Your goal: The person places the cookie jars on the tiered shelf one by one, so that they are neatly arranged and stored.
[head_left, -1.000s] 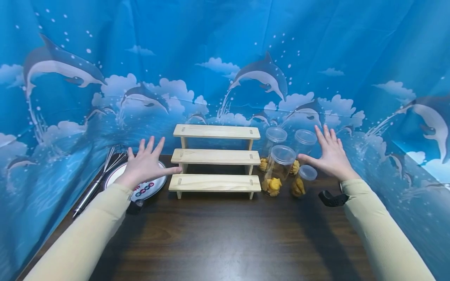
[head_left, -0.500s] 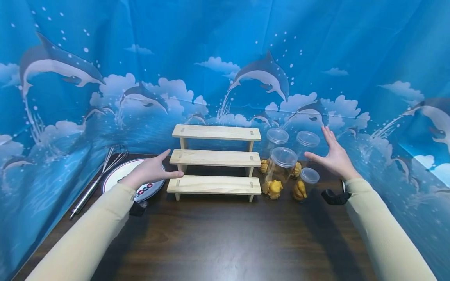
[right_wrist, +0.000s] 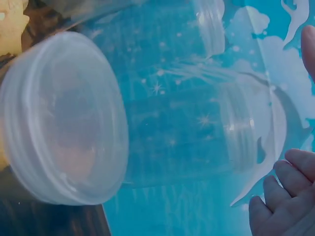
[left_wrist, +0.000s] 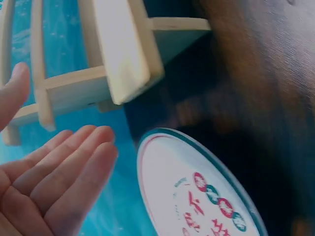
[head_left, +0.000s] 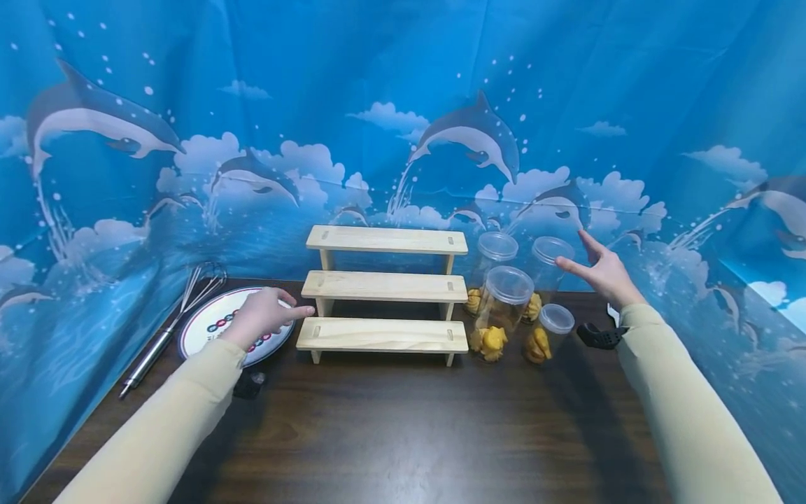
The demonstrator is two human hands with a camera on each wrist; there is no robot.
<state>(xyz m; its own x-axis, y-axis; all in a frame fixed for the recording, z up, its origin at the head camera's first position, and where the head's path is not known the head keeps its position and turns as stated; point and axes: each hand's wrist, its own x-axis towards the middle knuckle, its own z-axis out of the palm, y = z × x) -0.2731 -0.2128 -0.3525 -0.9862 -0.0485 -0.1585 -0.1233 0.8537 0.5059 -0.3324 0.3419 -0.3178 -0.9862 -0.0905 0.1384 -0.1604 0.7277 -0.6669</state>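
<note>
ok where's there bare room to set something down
Bare table in front of the shelf, between the sleeves; the shelf's three tiers are bare too. Crowded: right of the shelf, four jars bunched; left, plate and whisk.

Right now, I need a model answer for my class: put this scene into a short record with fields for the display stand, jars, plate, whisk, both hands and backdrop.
wooden stand: three tiers, toward the back of the brown table
jars: four, clear, lidded, right of the wooden stand; golden pieces inside
plate: patterned, left of the wooden stand
whisk: left of the plate
left hand: by the plate, holding nothing
right hand: near the jars, holding nothing
backdrop: blue, dolphin print
</note>
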